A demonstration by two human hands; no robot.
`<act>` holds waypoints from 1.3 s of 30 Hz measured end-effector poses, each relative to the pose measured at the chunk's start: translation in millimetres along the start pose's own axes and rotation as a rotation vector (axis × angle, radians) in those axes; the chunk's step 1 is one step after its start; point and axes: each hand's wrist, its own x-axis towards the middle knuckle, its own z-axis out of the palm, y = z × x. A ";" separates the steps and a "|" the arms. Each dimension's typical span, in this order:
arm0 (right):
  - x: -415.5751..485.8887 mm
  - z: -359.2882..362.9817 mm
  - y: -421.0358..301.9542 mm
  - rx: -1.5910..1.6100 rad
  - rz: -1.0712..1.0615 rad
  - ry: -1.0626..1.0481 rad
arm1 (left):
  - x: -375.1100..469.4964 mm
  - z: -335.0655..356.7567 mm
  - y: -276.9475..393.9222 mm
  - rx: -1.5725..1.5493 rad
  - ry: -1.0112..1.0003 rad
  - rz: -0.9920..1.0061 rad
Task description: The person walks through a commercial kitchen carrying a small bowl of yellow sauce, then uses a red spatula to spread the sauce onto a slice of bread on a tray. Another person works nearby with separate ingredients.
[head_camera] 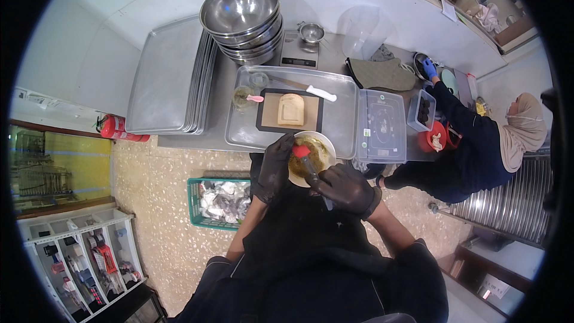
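Observation:
My left hand (276,168), in a black glove, grips the side of a white bowl (331,150) holding a greenish-brown mixture. In my gloved right hand (345,188) is a red-headed spatula (301,151) with a clear handle, its head over the mixture. Beyond the bowl, a slice or block of bread (291,110) with a square mark lies on a brown, black-edged mat (269,116) in a metal tray (343,123). A white-handled knife (320,93) rests behind it. To its left stand a glass jar (242,97) with a pink-handled utensil (254,98) and another small glass jar (258,80).
Stacked metal trays (166,76) and steel bowls (242,9) stand left; a scale (299,56) is behind. An oven mitt (381,74) and lidded plastic container (382,125) are right. A co-worker (475,139) works beyond them. A green crate (195,202) is on the floor.

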 end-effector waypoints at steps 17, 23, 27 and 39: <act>9.3 -13.1 10.2 0.184 0.291 0.269 | 3.9 1.1 4.7 0.057 -0.010 0.010; 8.1 -2.6 11.8 0.963 1.065 0.454 | 5.8 1.3 1.9 0.051 0.027 0.058; -4.5 -12.9 6.5 0.841 1.047 0.423 | 3.6 2.5 3.3 -0.192 0.010 -0.029; -2.6 -4.4 -1.1 0.543 0.933 0.464 | 5.1 -0.4 -7.8 -0.266 -0.021 -0.120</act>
